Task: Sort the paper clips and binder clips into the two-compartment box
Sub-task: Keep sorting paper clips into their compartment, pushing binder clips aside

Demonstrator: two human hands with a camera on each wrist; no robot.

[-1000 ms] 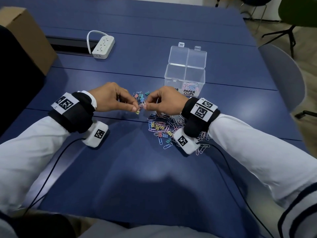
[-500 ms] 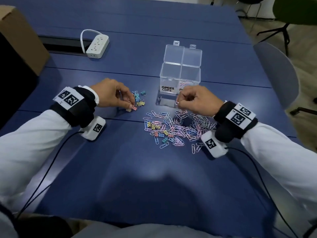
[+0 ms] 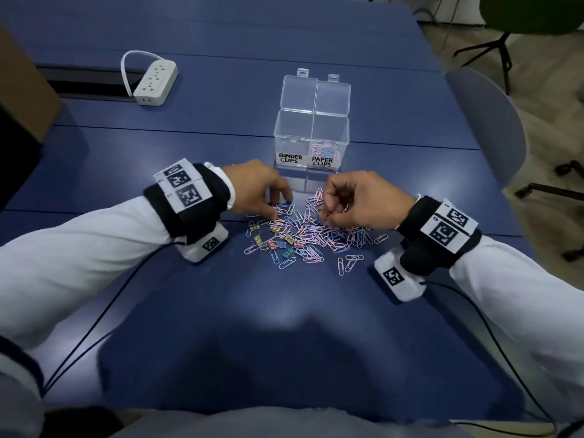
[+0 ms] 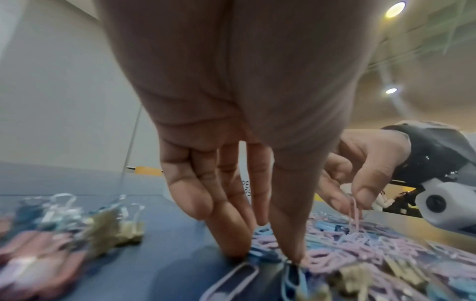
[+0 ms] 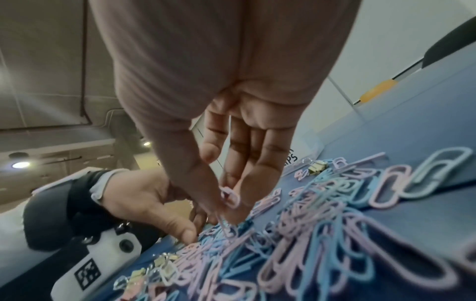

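Hands (image 3: 262, 188), two; box (image 3: 311, 134), one

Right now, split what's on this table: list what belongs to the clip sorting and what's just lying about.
Belongs to the job:
- two-compartment box, lids open
- paper clips heaped on the table
- binder clips mixed in
- left hand touching the heap
- right hand pinching a pink paper clip

Lying about:
- power strip
- cardboard box
- grey chair
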